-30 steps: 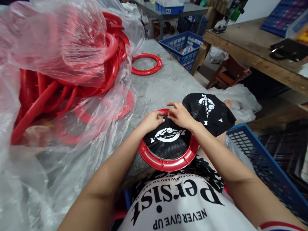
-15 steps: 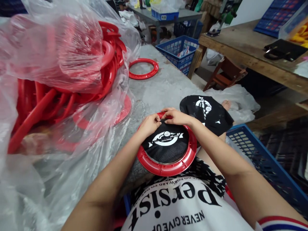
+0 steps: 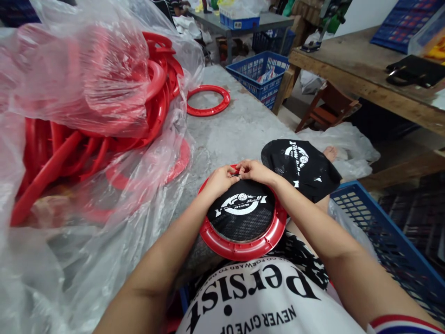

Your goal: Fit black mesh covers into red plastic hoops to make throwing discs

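Note:
A red plastic ring (image 3: 243,250) lies at the table's near edge by my lap, with a black mesh disc (image 3: 243,227) printed in white inside it. Both of my hands meet at the ring's far side. My left hand (image 3: 222,180) pinches the mesh edge between thumb and fingers. Close against it, my right hand (image 3: 255,171) pinches the same edge. The fingertips hide that part of the rim. More black printed mesh pieces (image 3: 301,178) rest to the right, beside my right forearm.
Clear plastic bags full of red rings (image 3: 153,116) cover the table's left. A single red ring (image 3: 208,111) lies farther back on the grey table (image 3: 239,125). Blue crates (image 3: 351,199) stand at the right and behind (image 3: 257,62). A wooden bench (image 3: 347,60) and small wooden chair (image 3: 328,104) are beyond.
My fingertips have drawn closer together at the far rim, the right hand shifting slightly over the mesh edge. The ring stays in nearly the same place.

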Action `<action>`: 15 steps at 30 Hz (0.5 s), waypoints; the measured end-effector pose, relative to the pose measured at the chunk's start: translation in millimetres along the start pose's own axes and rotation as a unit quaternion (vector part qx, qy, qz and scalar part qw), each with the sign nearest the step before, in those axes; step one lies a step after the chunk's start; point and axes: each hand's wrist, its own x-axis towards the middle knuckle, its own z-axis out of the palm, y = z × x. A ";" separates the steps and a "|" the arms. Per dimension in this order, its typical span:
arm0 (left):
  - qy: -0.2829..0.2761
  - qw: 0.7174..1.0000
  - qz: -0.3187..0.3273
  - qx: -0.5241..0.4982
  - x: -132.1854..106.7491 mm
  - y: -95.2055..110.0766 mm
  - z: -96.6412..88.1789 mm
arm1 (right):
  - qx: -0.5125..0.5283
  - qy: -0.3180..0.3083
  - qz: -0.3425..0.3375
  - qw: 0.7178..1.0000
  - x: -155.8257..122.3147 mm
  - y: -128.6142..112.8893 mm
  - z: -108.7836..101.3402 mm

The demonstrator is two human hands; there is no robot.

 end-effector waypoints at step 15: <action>0.105 0.991 0.004 0.088 9.2 -5.2 3.5 | -0.175 0.076 0.075 0.979 4.9 -16.4 14.3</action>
